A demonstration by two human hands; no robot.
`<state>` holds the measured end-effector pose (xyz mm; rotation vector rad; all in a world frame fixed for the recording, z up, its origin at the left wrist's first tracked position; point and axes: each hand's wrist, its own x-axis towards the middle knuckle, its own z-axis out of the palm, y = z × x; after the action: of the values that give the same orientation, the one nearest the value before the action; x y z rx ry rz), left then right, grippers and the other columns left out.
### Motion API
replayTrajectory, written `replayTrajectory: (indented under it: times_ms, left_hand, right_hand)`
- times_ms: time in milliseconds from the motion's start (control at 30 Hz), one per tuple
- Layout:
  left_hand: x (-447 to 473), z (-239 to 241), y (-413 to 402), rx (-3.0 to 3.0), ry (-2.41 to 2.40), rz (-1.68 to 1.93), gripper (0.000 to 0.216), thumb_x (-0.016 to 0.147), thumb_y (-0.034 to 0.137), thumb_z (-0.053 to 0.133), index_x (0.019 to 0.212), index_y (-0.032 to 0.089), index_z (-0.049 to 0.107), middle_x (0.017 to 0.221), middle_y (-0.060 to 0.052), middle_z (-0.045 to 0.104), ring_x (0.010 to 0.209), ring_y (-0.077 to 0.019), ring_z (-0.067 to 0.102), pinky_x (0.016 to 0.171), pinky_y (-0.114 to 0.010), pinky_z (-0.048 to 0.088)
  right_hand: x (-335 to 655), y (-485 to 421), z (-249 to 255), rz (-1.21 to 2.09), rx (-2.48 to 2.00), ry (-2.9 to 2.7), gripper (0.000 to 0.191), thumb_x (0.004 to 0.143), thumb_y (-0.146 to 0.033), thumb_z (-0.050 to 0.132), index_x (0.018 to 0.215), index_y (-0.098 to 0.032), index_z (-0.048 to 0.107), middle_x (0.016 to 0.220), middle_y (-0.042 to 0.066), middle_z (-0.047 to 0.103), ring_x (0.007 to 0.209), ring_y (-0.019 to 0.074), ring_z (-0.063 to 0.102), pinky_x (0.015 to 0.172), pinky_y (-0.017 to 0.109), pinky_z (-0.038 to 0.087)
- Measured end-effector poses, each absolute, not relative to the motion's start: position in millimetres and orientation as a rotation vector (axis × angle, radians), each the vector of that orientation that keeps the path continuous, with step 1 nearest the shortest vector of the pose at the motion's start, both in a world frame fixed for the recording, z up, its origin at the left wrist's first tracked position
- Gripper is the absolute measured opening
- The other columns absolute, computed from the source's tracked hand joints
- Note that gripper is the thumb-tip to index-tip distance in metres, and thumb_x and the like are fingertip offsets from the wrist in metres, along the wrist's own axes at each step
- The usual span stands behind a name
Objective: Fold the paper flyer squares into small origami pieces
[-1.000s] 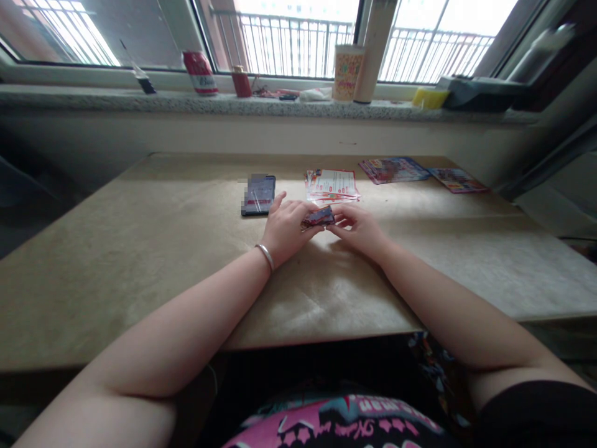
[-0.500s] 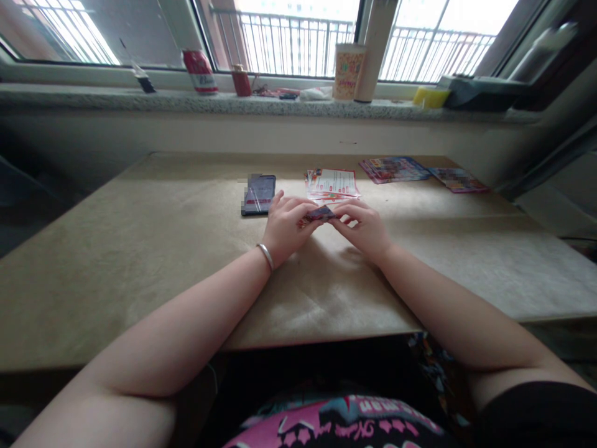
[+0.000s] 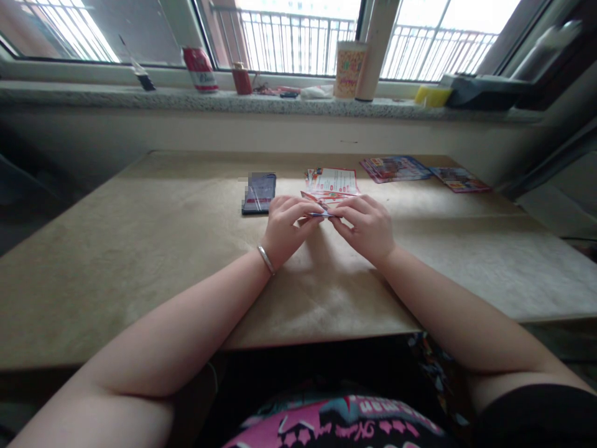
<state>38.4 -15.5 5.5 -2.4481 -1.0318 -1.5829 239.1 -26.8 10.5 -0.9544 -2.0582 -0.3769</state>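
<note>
Between my fingertips is a small folded piece of printed paper (image 3: 323, 214), seen nearly edge-on, with a reddish point sticking up at its far left. My left hand (image 3: 285, 225), a silver bangle on its wrist, pinches the paper's left part. Its right part is pinched by my right hand (image 3: 367, 225). Both thumbs are under or at the near edge, and the fingers cover much of the paper. Just beyond my hands lies a loose pile of red-bordered printed sheets (image 3: 338, 180). A dark phone (image 3: 259, 194) lies beside my left hand.
Colourful printed packs (image 3: 396, 168) lie at the back right of the table (image 3: 153, 249), another pack (image 3: 459, 179) beside them. On the windowsill (image 3: 280, 107) stand a red can (image 3: 199, 70), a patterned cup (image 3: 349, 70) and a yellow object (image 3: 433, 96).
The folded paper has been tilted flatter, and a reddish point now rises on its far side. My left fingers have curled in, and my right hand has shifted slightly.
</note>
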Motion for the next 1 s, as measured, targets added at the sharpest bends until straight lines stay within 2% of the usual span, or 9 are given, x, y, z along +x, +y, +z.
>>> replayTrajectory:
  times_ms: [167, 367, 500, 1000]
  left_hand:
    - [38.2, 4.1, -14.3, -2.490, -1.009, -1.646, 0.009, 0.086, 0.032, 0.067, 0.084, 0.024, 0.069, 0.087, 0.002, 0.075, 0.085, -0.0161, 0.066, 0.089, -0.036, 0.045]
    - [37.6, 2.1, -14.1, -2.569, -1.045, -1.699, 0.006, 0.088, 0.027, 0.064, 0.083, 0.023, 0.065, 0.092, 0.001, 0.075, 0.090, -0.0162, 0.069, 0.104, -0.042, 0.038]
    - [37.0, 1.1, -13.2, -2.587, -1.062, -1.698, 0.005, 0.089, 0.025, 0.063, 0.085, 0.022, 0.063, 0.096, 0.001, 0.075, 0.091, -0.0154, 0.070, 0.110, -0.044, 0.034]
    - [33.6, 1.0, -10.5, -2.595, -1.130, -1.581, 0.013, 0.091, 0.032, 0.060, 0.084, 0.024, 0.066, 0.095, 0.000, 0.075, 0.093, -0.0176, 0.067, 0.109, -0.045, 0.033]
  right_hand:
    - [240.8, -21.5, 8.8, -0.271, -0.876, -2.028, 0.008, 0.086, -0.028, 0.065, 0.091, -0.026, 0.070, 0.094, 0.003, 0.072, 0.091, 0.0208, 0.062, 0.086, 0.038, 0.050]
    - [245.4, -13.4, 5.8, -0.126, -0.809, -1.956, 0.008, 0.081, -0.021, 0.068, 0.089, -0.025, 0.066, 0.092, 0.003, 0.072, 0.092, 0.0203, 0.065, 0.087, 0.040, 0.050]
    - [245.6, -14.4, 8.1, -0.074, -0.761, -1.951, 0.005, 0.083, -0.022, 0.067, 0.087, -0.025, 0.066, 0.094, 0.002, 0.074, 0.096, 0.0200, 0.066, 0.092, 0.041, 0.050]
    - [247.6, -18.7, 11.6, -0.124, -0.848, -1.965, 0.005, 0.084, -0.029, 0.067, 0.082, -0.026, 0.070, 0.085, 0.003, 0.074, 0.094, 0.0224, 0.065, 0.089, 0.043, 0.052]
